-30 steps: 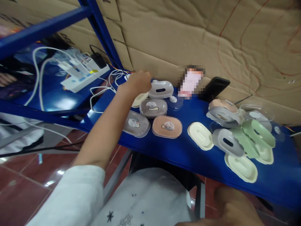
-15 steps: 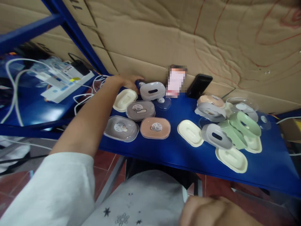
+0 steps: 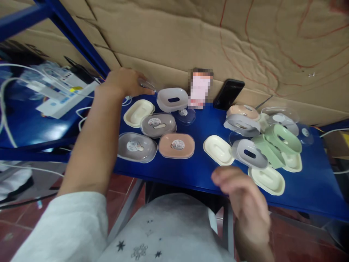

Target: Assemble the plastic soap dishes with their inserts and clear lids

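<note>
My left hand (image 3: 128,83) grips a clear plastic lid (image 3: 147,85) at the back left of the blue table. Just right of it is a grey slotted tray (image 3: 172,99); a cream tray (image 3: 139,113) lies in front. Nearer me are two lidded grey boxes (image 3: 158,124) (image 3: 137,147) and a lidded pink box (image 3: 177,145), with labels. My right hand (image 3: 242,185) hovers over the front edge with its fingers together, partly curled, and nothing visible in them. Beyond it are a cream tray (image 3: 219,150), a grey slotted tray (image 3: 250,154) and green trays (image 3: 283,139).
Two phones (image 3: 201,89) (image 3: 229,94) lean against the cardboard wall (image 3: 158,36). A power strip (image 3: 68,100) with white cables lies at the left, past a blue frame post (image 3: 79,38). Another clear lid (image 3: 186,116) rests on the table (image 3: 188,174).
My left hand has risen slightly and moved left, now with a clear lid lifted in it. My right hand has come up from the bottom edge toward the table front.
</note>
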The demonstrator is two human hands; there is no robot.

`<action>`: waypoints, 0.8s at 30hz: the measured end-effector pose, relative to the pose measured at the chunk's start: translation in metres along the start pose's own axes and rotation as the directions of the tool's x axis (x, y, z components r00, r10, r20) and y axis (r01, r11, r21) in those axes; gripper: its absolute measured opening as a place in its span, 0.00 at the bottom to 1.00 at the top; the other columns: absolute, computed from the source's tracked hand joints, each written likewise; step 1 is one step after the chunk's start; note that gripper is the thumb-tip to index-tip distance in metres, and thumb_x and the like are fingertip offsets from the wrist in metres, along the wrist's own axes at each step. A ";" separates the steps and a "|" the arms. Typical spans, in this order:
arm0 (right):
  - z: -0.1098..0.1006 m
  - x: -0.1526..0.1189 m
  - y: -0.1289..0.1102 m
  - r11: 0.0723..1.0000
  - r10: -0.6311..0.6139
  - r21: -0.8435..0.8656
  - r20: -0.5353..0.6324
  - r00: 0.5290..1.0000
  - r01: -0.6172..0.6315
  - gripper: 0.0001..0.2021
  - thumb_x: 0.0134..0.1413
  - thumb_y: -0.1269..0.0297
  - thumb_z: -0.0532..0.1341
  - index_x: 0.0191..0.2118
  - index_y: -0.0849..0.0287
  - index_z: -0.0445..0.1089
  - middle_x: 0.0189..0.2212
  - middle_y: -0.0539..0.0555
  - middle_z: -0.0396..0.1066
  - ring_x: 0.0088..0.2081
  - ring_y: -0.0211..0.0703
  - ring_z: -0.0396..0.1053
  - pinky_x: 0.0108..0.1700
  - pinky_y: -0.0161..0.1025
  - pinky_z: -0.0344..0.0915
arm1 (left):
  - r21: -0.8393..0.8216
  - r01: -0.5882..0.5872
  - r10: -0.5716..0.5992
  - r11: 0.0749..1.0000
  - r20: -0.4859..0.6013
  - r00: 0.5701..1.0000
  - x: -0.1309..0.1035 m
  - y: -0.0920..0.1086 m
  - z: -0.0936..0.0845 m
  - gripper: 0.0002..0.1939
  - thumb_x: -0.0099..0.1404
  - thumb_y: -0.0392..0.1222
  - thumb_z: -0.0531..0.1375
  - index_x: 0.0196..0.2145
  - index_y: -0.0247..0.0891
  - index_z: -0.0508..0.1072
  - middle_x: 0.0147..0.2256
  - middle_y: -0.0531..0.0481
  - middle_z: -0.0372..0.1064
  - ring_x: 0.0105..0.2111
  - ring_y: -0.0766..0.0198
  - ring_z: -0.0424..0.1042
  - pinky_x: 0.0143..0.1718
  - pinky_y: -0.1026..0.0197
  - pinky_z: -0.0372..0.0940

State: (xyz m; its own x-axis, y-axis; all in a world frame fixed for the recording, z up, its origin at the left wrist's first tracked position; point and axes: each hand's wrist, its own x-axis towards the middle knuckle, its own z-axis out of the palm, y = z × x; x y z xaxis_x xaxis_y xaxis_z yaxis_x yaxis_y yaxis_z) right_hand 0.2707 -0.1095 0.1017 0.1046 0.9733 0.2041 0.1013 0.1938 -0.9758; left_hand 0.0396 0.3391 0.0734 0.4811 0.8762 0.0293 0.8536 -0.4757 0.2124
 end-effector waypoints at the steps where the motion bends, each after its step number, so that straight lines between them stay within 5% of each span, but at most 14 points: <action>1: -0.003 0.007 0.010 0.990 0.007 -0.141 -0.047 0.999 -0.014 0.15 0.77 0.50 0.52 0.50 0.45 0.75 0.44 0.53 0.79 0.50 0.51 0.77 0.53 0.52 0.76 | 0.033 0.060 -0.061 0.998 0.031 0.998 -0.008 0.005 -0.007 0.36 0.60 0.58 0.75 0.57 0.31 0.79 0.53 0.40 0.79 0.54 0.50 0.71 0.64 0.35 0.64; 5: -0.012 0.010 0.062 0.716 -0.026 -0.692 -0.156 0.987 -0.091 0.15 0.76 0.59 0.58 0.62 0.48 0.72 0.60 0.57 0.75 0.63 0.55 0.72 0.64 0.57 0.69 | 0.135 0.232 -0.244 0.963 0.077 0.967 -0.039 0.024 -0.026 0.42 0.68 0.72 0.64 0.65 0.37 0.75 0.61 0.38 0.74 0.59 0.42 0.71 0.62 0.28 0.63; 10: -0.021 -0.011 0.108 0.446 0.004 -0.890 -0.099 0.995 -0.090 0.24 0.77 0.60 0.56 0.72 0.51 0.63 0.68 0.61 0.70 0.68 0.59 0.68 0.69 0.64 0.63 | 0.095 0.199 -0.200 0.975 -0.001 0.980 -0.069 0.041 -0.034 0.34 0.72 0.68 0.62 0.64 0.44 0.76 0.58 0.43 0.77 0.57 0.42 0.74 0.62 0.29 0.65; 16: -0.029 -0.009 0.120 0.445 -0.042 -0.894 -0.077 0.996 -0.050 0.22 0.75 0.69 0.54 0.69 0.51 0.68 0.63 0.57 0.76 0.64 0.54 0.73 0.68 0.61 0.65 | -0.192 -0.139 0.088 0.971 -0.252 0.964 -0.137 0.082 -0.030 0.25 0.75 0.62 0.61 0.63 0.50 0.76 0.61 0.50 0.76 0.63 0.52 0.74 0.68 0.49 0.66; 21: -0.033 0.002 0.123 0.534 -0.031 -0.845 0.016 0.999 0.030 0.23 0.73 0.74 0.53 0.66 0.49 0.71 0.62 0.54 0.76 0.65 0.51 0.72 0.70 0.61 0.65 | -0.252 -0.228 0.161 0.941 -0.258 0.953 -0.195 0.117 0.011 0.26 0.73 0.61 0.64 0.65 0.57 0.73 0.68 0.45 0.69 0.67 0.43 0.71 0.68 0.40 0.67; 24: -0.027 0.009 0.114 0.572 -0.058 -0.819 0.001 0.998 0.034 0.27 0.75 0.69 0.55 0.74 0.47 0.60 0.69 0.57 0.69 0.70 0.54 0.68 0.71 0.62 0.67 | -0.239 -0.220 0.156 0.946 -0.259 0.953 -0.209 0.129 0.037 0.27 0.74 0.61 0.63 0.67 0.55 0.72 0.68 0.42 0.68 0.66 0.40 0.71 0.66 0.36 0.67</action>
State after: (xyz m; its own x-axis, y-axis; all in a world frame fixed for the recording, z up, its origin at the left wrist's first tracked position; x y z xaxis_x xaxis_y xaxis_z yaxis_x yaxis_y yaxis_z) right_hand 0.3102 -0.0822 -0.0057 0.0978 0.9605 0.2605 0.8722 0.0434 -0.4872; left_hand 0.0561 0.0919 0.0588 0.5400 0.7810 0.3138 0.6538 -0.6240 0.4280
